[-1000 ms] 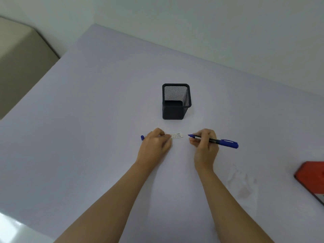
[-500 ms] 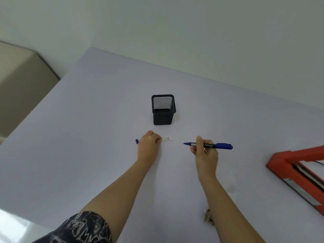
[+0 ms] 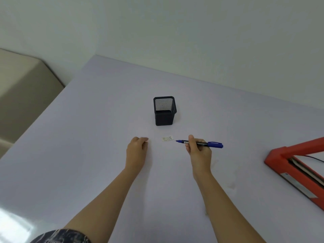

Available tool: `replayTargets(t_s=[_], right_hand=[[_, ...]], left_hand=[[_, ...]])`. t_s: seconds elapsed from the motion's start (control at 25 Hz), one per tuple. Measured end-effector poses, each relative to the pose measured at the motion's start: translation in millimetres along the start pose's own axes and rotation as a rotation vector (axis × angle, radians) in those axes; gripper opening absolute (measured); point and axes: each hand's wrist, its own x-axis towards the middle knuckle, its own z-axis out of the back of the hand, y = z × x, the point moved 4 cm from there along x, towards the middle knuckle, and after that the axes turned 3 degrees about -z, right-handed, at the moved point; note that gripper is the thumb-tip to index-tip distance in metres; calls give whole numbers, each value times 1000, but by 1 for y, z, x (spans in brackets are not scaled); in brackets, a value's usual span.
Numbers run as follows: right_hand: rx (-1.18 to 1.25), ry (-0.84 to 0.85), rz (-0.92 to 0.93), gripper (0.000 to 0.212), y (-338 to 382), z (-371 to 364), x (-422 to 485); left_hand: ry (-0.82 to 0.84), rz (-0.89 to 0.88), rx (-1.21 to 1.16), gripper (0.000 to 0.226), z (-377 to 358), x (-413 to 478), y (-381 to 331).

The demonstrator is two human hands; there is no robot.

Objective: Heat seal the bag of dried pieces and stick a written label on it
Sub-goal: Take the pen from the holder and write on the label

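Observation:
A small white label with printed lines lies flat on the pale table, just in front of the black mesh pen holder. My right hand grips an uncapped blue pen whose tip points left, just short of the label's right end. To the left of the label is my left hand, a small gap away, fingers curled. The blue pen cap seen at its edge earlier is hidden. A faint clear shape beside my right forearm may be the bag.
A red heat sealer lies at the table's right edge, with a dark cable behind it. A beige cabinet stands past the table's left edge. The wall runs close behind the table's far edge.
My left hand has let go of the label and slid left off it. The pen tip stays just right of the label. The camera has tilted up, bringing the sealer into view.

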Motion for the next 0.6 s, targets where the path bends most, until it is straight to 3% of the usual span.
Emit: replayTargets(t_s=[0.12,0.2,0.6], right_hand=[[82,8,-20,15,4,-4,-4],[84,6,-36,17,5,-7,-6],[55,32,-16,21,3,-15,-14]], left_hand=[[57,167,-581,9,-2,-21,-29],[139,243,-796,9,-7,-30,-42],[206,256,-831,15,-9,-38,-48]])
